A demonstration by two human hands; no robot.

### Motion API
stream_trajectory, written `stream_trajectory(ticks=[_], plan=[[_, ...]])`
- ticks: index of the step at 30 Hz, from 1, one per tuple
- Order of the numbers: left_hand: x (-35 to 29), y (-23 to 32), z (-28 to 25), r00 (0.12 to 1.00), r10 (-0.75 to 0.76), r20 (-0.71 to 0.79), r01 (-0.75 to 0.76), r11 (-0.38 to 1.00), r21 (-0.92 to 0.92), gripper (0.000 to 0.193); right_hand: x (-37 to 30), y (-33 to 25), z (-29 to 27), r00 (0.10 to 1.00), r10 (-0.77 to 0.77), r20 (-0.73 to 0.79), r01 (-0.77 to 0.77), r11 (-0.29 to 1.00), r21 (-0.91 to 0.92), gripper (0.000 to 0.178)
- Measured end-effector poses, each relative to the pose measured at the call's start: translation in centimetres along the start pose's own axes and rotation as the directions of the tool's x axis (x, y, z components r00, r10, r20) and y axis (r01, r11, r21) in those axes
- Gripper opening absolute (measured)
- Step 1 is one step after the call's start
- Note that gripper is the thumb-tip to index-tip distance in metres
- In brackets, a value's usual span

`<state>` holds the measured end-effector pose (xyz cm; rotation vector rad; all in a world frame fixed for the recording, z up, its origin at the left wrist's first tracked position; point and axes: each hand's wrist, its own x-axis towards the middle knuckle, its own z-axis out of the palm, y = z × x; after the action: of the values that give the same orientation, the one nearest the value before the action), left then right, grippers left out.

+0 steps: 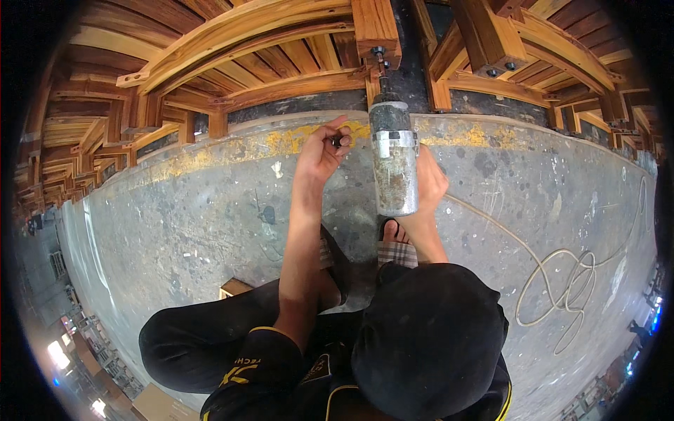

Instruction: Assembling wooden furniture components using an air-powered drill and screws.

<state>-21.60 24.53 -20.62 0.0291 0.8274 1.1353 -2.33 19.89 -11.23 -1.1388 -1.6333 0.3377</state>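
Observation:
My right hand is closed round the grip of a worn silver air driver, mostly hidden behind its body. The driver points away from me, its thin bit reaching a dark bolt head in the end of a wooden post. To the left of the tool, my left hand is raised, palm up with curled fingers. Between them sits a small dark piece of hardware, too small to name for certain. This hand does not touch the wood.
Slatted wooden furniture frames line the far side, more at left. Another post with dark bolt heads stands at the right. A pale hose runs from the driver and loops on the stained grey floor. A small wooden block lies by my left knee.

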Motion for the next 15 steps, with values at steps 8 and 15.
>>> stream_trajectory(ticks=[8,15], plan=[[0.2,-0.1,-1.3,0.993,-0.004,0.121,0.013,0.997,-0.070,0.041,0.2,-0.1,0.4,0.999,-0.023,-0.039,0.023,1.000,0.020,0.024],[-1.5,1.6,-1.2,0.995,0.093,0.044,-0.096,0.994,0.058,0.030,-4.3,0.3,0.2,0.994,0.041,0.103,-0.053,0.992,0.119,0.030]])
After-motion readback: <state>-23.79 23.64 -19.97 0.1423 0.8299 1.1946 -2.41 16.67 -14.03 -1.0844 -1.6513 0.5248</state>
